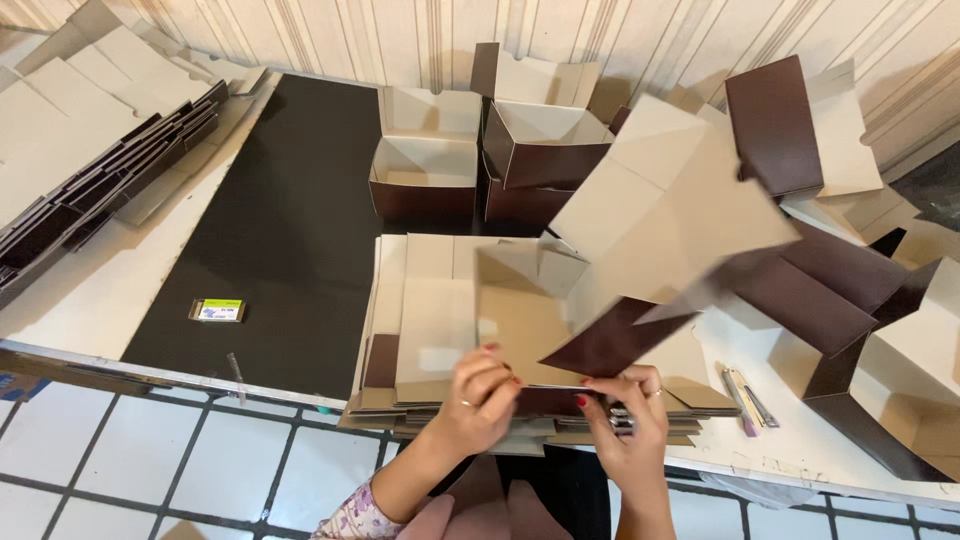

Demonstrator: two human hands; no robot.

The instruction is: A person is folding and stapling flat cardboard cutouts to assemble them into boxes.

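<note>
Both the left hand (pixel 480 395) and right hand (pixel 625 405) pinch a light, bendable flat carton (pixel 640 230) by its six-o'clock edge, best gripped near folds.

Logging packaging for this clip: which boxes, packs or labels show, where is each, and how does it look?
Small flat pack: on the black mat, left; rectangular, green and white.
Open boxes: back centre; brown outside, pale inside.
Flat box blanks: stacked at the table's front edge; beige with brown.
Blurred blank: raised over the stack, above the left hand and right hand; beige and brown.
</note>
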